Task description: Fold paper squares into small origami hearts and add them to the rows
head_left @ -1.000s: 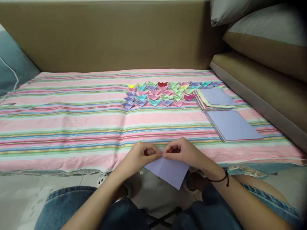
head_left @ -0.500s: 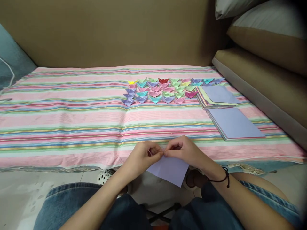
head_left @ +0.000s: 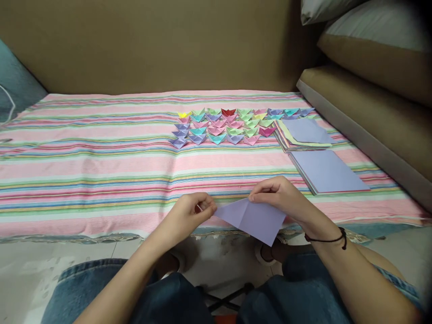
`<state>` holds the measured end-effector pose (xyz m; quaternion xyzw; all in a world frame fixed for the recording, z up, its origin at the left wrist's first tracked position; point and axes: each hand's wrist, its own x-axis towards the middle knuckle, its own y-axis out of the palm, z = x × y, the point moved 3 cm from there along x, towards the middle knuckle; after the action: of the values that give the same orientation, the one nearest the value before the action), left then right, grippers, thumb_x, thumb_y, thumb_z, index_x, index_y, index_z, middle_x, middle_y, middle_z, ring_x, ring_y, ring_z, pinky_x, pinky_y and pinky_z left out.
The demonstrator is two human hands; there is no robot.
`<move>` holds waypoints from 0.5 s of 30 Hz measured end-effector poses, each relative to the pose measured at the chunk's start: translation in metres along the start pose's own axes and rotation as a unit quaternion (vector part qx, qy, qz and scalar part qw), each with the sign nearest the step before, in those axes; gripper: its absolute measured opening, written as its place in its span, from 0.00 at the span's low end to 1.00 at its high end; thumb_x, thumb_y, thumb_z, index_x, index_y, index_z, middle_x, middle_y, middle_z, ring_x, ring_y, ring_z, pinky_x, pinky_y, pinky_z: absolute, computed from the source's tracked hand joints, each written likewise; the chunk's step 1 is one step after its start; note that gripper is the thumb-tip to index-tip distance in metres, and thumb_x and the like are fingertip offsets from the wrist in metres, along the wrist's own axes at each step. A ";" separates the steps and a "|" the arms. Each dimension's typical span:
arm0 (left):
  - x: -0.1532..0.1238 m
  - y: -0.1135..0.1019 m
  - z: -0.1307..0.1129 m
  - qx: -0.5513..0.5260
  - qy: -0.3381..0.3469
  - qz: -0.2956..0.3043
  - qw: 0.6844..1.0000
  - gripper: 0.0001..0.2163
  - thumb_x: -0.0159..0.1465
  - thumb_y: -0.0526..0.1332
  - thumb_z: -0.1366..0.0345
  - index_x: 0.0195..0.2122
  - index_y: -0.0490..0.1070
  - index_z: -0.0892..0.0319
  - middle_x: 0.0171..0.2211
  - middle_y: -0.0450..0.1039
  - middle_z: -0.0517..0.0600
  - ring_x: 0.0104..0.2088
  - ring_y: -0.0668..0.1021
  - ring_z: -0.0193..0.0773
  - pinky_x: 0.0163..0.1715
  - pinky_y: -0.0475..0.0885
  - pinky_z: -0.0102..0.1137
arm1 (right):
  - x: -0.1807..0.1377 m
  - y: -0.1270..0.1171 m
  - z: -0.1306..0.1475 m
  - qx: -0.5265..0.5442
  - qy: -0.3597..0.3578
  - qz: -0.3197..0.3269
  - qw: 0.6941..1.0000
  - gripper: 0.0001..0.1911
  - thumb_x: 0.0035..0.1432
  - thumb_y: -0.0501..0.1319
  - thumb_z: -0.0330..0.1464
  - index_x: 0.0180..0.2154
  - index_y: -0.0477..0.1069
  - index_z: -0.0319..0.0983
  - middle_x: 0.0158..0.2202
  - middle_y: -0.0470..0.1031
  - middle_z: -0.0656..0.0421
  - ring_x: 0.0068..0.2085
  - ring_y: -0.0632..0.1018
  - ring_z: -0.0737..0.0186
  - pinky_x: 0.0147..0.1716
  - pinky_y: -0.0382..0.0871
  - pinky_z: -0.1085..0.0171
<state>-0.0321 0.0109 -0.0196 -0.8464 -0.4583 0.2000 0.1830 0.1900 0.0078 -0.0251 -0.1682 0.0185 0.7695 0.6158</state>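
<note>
A purple sheet of origami paper (head_left: 259, 220) is held up at the front edge of the striped cloth, with a crease running across it. My left hand (head_left: 189, 216) pinches its pointed left corner between thumb and fingertips. At its upper edge, my right hand (head_left: 281, 195) grips the sheet, thumb on the near side. The lower part of the paper hangs over the cloth's edge. Beyond the hands, several small folded paper boats (head_left: 216, 130) in many colours stand in rows.
On the right lie a neat stack of purple-topped paper (head_left: 330, 171) and a looser stack of mixed sheets (head_left: 307, 132). Brown cushions (head_left: 371, 99) line the right side. The striped cloth (head_left: 84, 166) covers the surface before a brown backrest (head_left: 168, 45).
My hands have moved apart, the left slightly leftward and the right up and rightward. The sheet has shifted right and up, and its creased left corner is now stretched out.
</note>
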 end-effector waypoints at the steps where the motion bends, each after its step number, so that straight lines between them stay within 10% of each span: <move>1: -0.001 -0.001 0.001 0.003 0.001 0.000 1.000 0.10 0.61 0.55 0.61 0.28 0.69 0.60 0.23 0.67 0.45 0.24 0.66 0.31 0.23 0.59 0.26 | 0.000 -0.002 -0.001 0.006 0.004 0.000 1.000 0.05 0.44 0.65 0.32 0.22 0.76 0.37 0.20 0.73 0.60 0.21 0.70 0.68 0.19 0.59 0.70; 11: -0.002 -0.011 0.004 -0.056 0.009 -0.108 0.993 0.10 0.64 0.53 0.60 0.28 0.64 0.59 0.21 0.67 0.44 0.23 0.70 0.31 0.24 0.63 0.26 | -0.005 -0.006 0.009 -0.039 -0.093 -0.068 0.993 0.07 0.47 0.65 0.35 0.24 0.76 0.38 0.23 0.77 0.58 0.24 0.75 0.63 0.21 0.65 0.66; 15: -0.002 -0.003 0.002 -0.220 -0.043 -0.121 0.967 0.15 0.64 0.51 0.53 0.30 0.66 0.61 0.21 0.70 0.48 0.22 0.72 0.33 0.23 0.66 0.28 | -0.016 -0.004 0.023 -0.207 -0.320 -0.303 0.874 0.04 0.52 0.63 0.33 0.28 0.77 0.42 0.29 0.79 0.58 0.33 0.77 0.58 0.36 0.69 0.58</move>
<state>-0.0365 0.0113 -0.0193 -0.7947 -0.5975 0.1067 -0.0048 0.1914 -0.0010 0.0017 -0.0339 -0.3906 0.5436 0.7421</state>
